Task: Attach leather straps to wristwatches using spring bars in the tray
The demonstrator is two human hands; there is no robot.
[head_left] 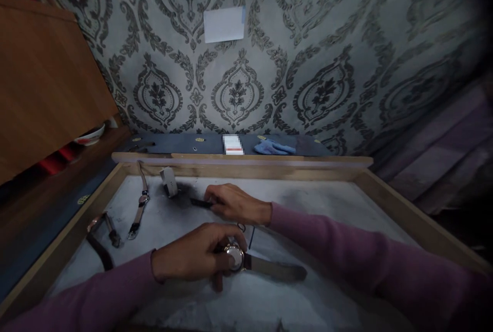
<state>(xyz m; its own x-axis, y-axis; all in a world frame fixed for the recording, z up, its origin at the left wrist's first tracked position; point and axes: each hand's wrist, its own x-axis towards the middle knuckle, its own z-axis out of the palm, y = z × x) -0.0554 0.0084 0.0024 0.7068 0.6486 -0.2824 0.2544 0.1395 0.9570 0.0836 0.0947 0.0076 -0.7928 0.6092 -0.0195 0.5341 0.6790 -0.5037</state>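
My left hand [200, 252] is closed around a wristwatch [235, 258], thumb and fingers on its round metal case. The watch's brown strap [277, 269] stretches out to the right over the white tray surface. Farther back, my right hand [236, 202] has its fingers pinched on a thin, dark, flat piece [200, 203] that points left; its exact kind I cannot make out. Between the hands lie a small dark ring [241, 227] and a thin dark rod [251, 238], both partly hidden.
Several other watches lie at the left: one stretched out [143, 199], one bent [103, 234], and a pale-strapped one [169, 182] standing. A wooden rim [246, 170] surrounds the work surface. Behind it are a blue cloth [274, 147] and a small white box [232, 144].
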